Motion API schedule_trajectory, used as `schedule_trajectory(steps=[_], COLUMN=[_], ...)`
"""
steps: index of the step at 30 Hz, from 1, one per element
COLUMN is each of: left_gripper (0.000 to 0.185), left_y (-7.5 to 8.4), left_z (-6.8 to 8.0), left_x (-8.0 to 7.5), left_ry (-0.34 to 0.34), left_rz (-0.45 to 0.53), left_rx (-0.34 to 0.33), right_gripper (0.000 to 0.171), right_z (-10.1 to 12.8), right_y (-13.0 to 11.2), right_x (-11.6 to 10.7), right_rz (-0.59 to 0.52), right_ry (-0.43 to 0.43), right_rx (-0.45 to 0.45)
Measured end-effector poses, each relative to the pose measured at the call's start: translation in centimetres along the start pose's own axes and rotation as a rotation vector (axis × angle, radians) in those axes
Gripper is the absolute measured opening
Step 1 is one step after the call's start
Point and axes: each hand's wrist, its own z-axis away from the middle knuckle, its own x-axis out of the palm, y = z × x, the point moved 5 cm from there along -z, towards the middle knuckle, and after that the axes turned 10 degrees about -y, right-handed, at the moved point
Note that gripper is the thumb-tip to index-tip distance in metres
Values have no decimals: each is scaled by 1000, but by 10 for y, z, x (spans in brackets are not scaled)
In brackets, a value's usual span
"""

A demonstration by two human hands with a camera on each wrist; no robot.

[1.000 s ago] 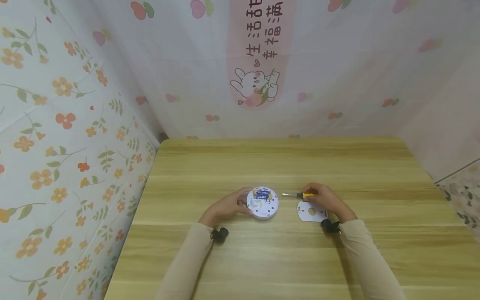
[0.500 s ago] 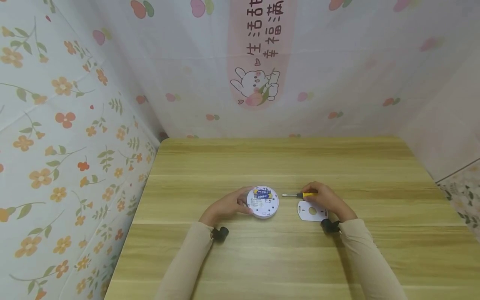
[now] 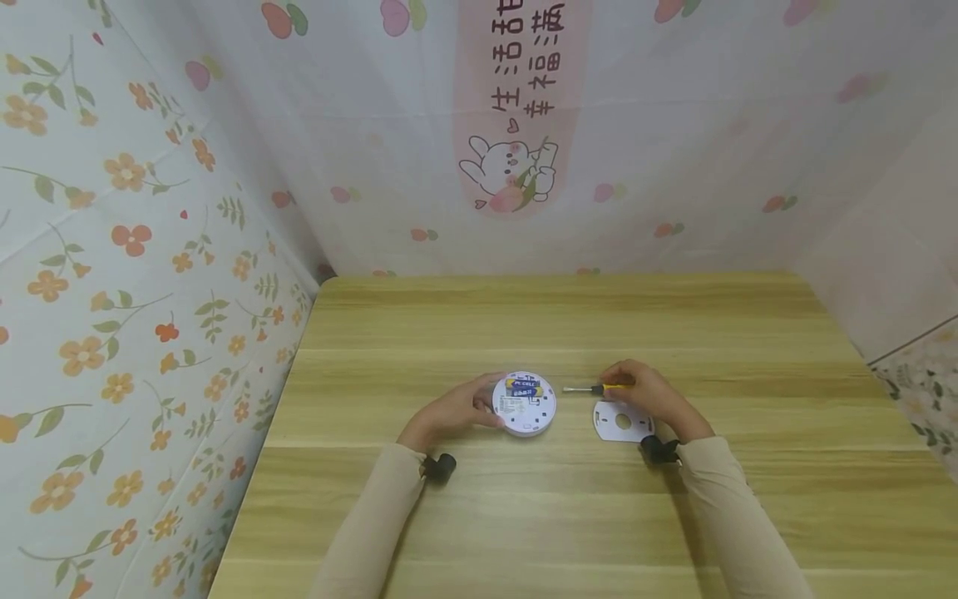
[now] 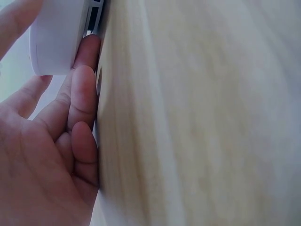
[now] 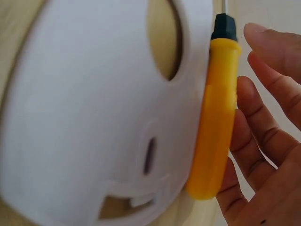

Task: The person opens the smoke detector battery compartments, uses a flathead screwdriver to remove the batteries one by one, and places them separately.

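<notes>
The left hand (image 3: 456, 409) cups the left side of a round white device (image 3: 525, 404), a shallow disc that may be a smoke alarm turned face down; in the left wrist view its fingers (image 4: 83, 99) lie against the disc's rim (image 4: 54, 37) with their backs along the wooden table (image 3: 569, 333), and the thumb seems to reach over the top edge. The disc's upturned side carries a blue and yellow battery (image 3: 524, 386) and a printed label. The right hand (image 3: 653, 398) lies over a small screwdriver (image 3: 599, 389) with a yellow handle (image 5: 215, 117); the right wrist view shows the fingers (image 5: 256, 136) relaxed and loosely spread beside the handle, touching it at most lightly rather than wrapped round it, and the handle rests on the table. The metal shaft points left toward the disc, its tip near but apart from it. Just in front of the screwdriver lies a flat white mounting plate (image 3: 621, 423) with a round hole in the middle and small slots, its far edge right beside the handle. Floral and rabbit-printed sheets (image 3: 516, 125) wall in the table.
</notes>
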Motion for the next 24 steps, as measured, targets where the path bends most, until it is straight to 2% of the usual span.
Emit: schedule_trajectory(steps=[14, 24], left_gripper=[81, 83], left_y=[-2, 0], left_z=[0, 1], left_x=[0, 0], left_ry=[5, 16], left_rz=[3, -41], left_rx=[5, 6], right_gripper=[23, 22], right_z=[-7, -15], right_y=[-33, -54], right_x=[13, 28], right_rz=[47, 61], right_ry=[38, 44], right_rx=[-93, -137])
